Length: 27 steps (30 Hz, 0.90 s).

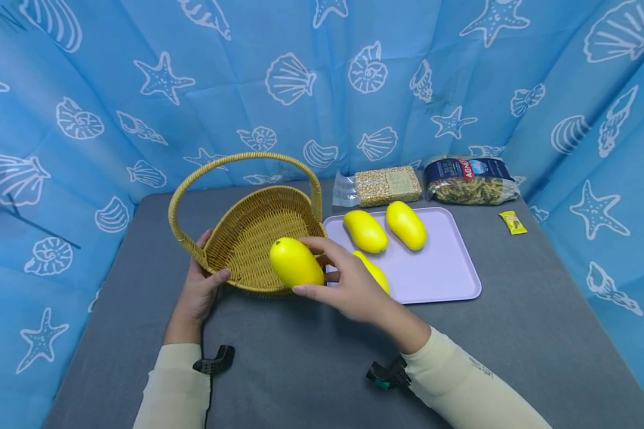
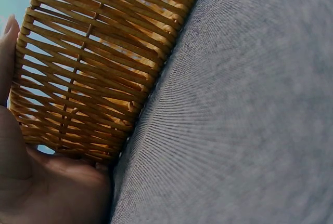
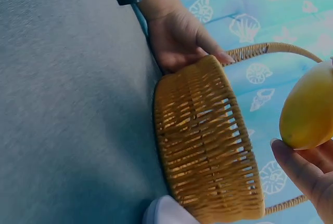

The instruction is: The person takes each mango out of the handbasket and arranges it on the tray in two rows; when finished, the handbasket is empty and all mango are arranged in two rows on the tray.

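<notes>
My right hand (image 1: 351, 283) holds a yellow mango (image 1: 296, 263) between thumb and fingers, over the front right rim of a wicker basket (image 1: 263, 238). In the right wrist view the same mango (image 3: 311, 107) is raised above the basket's rim. My left hand (image 1: 200, 292) grips the basket's left end near the foot of its arched handle, thumb over the rim. The left wrist view has its palm (image 2: 62, 187) against the woven side. Inside, the basket's woven bottom shows. Two mangoes (image 1: 366, 231) lie at the back of a lilac tray (image 1: 434, 268); another mango (image 1: 372, 273) is partly hidden behind my right hand.
Behind the tray lie a vacuum pack of pale grains (image 1: 387, 186) and a larger bag of dried food (image 1: 469, 180). A small yellow packet (image 1: 513, 222) is at the right on the grey table (image 1: 279, 369). A blue shell-patterned curtain (image 1: 279, 119) hangs around the table.
</notes>
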### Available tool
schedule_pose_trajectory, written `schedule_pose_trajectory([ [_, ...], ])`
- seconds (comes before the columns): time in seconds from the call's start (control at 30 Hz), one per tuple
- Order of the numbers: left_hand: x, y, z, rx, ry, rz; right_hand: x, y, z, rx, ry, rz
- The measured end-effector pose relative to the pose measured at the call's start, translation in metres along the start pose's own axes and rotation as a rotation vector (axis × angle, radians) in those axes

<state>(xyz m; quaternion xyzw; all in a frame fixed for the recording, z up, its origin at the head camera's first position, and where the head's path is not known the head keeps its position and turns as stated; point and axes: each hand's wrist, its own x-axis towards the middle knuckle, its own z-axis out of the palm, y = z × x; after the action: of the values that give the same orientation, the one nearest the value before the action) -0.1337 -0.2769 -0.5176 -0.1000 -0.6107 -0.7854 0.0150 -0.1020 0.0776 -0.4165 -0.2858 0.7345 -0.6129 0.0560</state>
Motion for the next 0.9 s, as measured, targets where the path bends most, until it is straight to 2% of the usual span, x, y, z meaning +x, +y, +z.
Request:
schedule_pose_trajectory([
  [0.53,0.001,0.003,0.003,-0.007,-0.003,0.01,-0.044,0.001,-0.011,-0.084,-0.025,0.047],
  [0.9,0.0,0.002,0.002,0.005,0.001,0.004,-0.075,0.0,-0.031,-0.186,0.038,0.06],
])
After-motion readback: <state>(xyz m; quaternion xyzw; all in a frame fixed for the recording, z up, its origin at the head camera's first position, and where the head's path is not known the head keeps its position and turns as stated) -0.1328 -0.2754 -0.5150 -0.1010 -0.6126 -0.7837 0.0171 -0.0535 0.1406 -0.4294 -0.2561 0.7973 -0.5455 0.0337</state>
